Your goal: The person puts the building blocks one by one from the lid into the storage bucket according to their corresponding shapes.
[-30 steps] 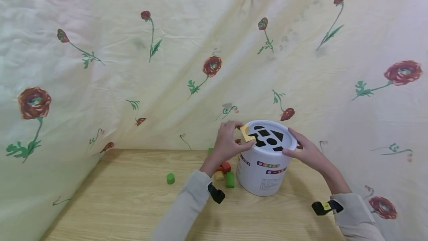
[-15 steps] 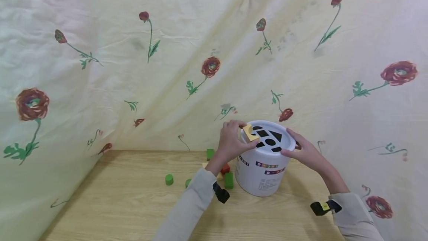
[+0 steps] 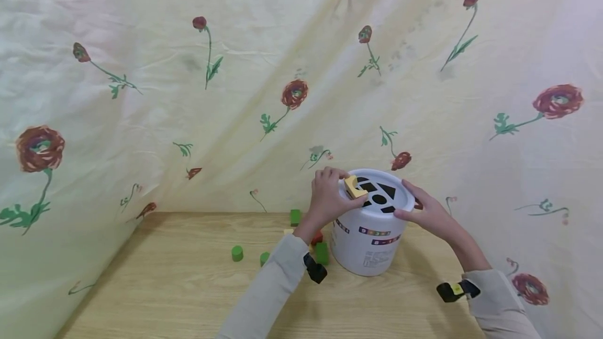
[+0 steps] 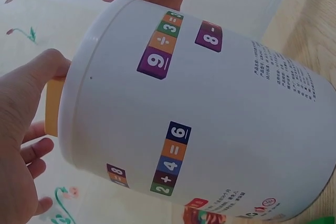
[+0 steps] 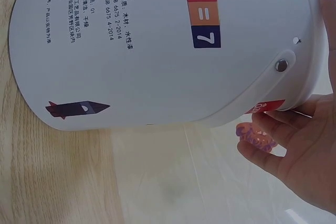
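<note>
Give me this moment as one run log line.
left hand: pinches yellow block at lid slots | right hand: steadies white bucket at rim | loose blocks on wooden table

**What we count on the table**

We count one white tub [image 3: 369, 245] standing near the table's [image 3: 188, 297] back edge, with one lid [image 3: 400, 200] on it. In that lid we make out four dark cut-outs; others may be hidden by the hand. One yellow block [image 3: 354, 188] sits at the lid's left rim. We see two hands: one left hand [image 3: 325, 200] and one right hand [image 3: 426, 213]. Loose on the table, left of the tub, we count four green blocks [image 3: 237, 253] and one red block [image 3: 317, 236], partly hidden behind the sleeve. More may lie behind the arm; we cannot tell.
</note>
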Tool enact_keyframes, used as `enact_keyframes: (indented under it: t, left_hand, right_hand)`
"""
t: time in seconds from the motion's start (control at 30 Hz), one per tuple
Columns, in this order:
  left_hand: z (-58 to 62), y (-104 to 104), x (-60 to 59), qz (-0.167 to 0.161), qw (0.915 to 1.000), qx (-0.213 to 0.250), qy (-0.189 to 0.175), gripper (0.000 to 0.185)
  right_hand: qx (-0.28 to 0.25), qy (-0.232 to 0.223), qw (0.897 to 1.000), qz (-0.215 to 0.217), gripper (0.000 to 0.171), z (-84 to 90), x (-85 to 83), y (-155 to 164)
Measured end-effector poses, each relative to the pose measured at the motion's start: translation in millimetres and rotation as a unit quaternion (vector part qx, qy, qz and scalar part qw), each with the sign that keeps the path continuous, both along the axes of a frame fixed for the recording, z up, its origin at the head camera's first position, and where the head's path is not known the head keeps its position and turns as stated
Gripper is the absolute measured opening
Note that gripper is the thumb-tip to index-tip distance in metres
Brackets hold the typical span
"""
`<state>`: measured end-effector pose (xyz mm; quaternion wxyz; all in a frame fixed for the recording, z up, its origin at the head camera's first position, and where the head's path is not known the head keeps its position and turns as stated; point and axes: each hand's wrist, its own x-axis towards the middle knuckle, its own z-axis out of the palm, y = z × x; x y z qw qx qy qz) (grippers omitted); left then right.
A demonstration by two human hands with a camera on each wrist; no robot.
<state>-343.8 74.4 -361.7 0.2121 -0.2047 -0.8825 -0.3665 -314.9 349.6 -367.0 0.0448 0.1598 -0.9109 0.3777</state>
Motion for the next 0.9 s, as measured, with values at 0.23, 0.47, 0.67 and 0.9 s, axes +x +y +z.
enact_keyframes:
  t: [0.23,0.47,0.67,0.9]
  left_hand:
    - [1.9,3.1,1.8,0.009,0.9996,-0.025,-0.014,0.063]
    - [4.0,5.6,4.2,0.012,0.9994,-0.027,-0.021,0.062]
    - [4.1,7.9,4.4,0.019,0.9991,-0.028,-0.026,0.063]
    - [2.8,9.6,4.6,0.023,0.9987,-0.033,-0.032,0.062]
  right_hand:
    - [-0.001,0.003,1.000,0.000,0.098,-0.7,1.0,-0.3]
    - [0.000,0.000,1.000,-0.006,0.098,-1.3,0.8,-0.1]
    - [-0.005,-0.004,1.000,-0.004,0.098,-1.4,0.7,-0.1]
    - [-0.001,-0.003,1.000,-0.008,0.099,-0.4,1.9,-0.3]
